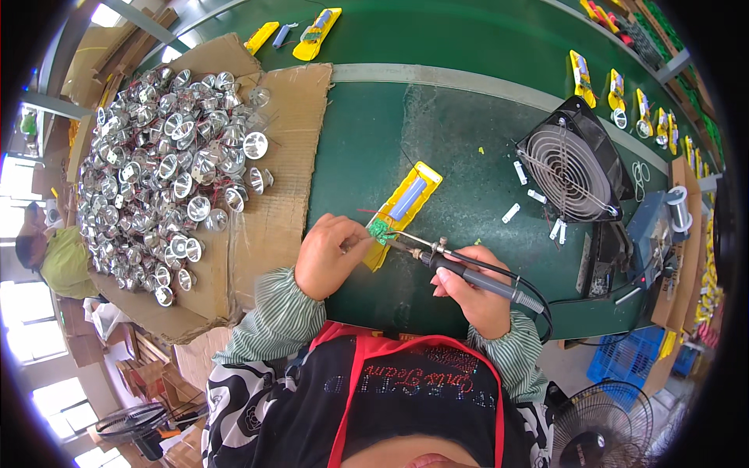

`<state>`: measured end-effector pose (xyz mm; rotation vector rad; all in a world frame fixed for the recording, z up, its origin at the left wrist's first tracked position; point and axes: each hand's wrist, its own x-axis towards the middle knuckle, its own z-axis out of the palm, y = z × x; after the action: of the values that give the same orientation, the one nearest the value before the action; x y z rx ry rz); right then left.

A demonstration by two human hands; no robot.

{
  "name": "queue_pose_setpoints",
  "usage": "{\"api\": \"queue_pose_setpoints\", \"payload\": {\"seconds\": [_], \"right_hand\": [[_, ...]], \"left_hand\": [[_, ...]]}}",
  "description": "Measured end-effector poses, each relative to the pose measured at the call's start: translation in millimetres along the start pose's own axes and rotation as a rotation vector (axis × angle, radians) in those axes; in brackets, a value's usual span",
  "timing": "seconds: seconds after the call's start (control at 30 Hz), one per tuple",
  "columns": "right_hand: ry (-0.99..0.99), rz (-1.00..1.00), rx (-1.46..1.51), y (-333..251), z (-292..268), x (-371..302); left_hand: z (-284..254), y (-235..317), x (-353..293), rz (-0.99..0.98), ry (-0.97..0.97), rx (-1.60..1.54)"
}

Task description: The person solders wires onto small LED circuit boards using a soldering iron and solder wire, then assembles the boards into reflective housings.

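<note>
My right hand (pixel 476 292) is wrapped round a grey soldering iron (pixel 488 282) with a thin metal feed tube clamped along it. The iron's tip meets a small green circuit board (pixel 380 230). That board lies at the near end of a yellow plastic housing (pixel 425 178), which holds a blue cylindrical battery (pixel 408 200). At the board's left edge my left hand (pixel 331 253) is closed in a pinch; what lies between its fingertips is too small to make out. A thin red wire (pixel 370 210) sticks out beside the board.
Left, a cardboard sheet (pixel 289 140) bears a heap of silvery reflector cups (pixel 168 168). Right stand a black fan (pixel 569 168), several small white pieces (pixel 511 213) and a solder spool (pixel 679 209) on a blue-grey unit. More yellow housings (pixel 317 35) line the far green surface.
</note>
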<state>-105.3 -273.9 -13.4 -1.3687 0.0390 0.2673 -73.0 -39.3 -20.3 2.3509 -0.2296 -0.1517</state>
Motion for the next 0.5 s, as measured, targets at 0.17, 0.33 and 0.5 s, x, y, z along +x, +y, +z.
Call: {"api": "queue_pose_setpoints", "payload": {"seconds": [0.17, 0.33, 0.5], "right_hand": [[-0.005, 0.019, -0.003, 1.7, -0.8, 3.7], [-0.077, -0.013, -0.068, 2.9, -4.0, 6.2], [-0.027, -0.016, -0.021, -0.4, -4.7, 1.7]], "left_hand": [[1.2, -1.1, 1.3, 0.007, 0.01, 0.013], [1.3, -0.2, 1.9, 0.029, 0.007, 0.042], [2.8, 0.7, 1.8, 0.018, 0.022, 0.043]]}}
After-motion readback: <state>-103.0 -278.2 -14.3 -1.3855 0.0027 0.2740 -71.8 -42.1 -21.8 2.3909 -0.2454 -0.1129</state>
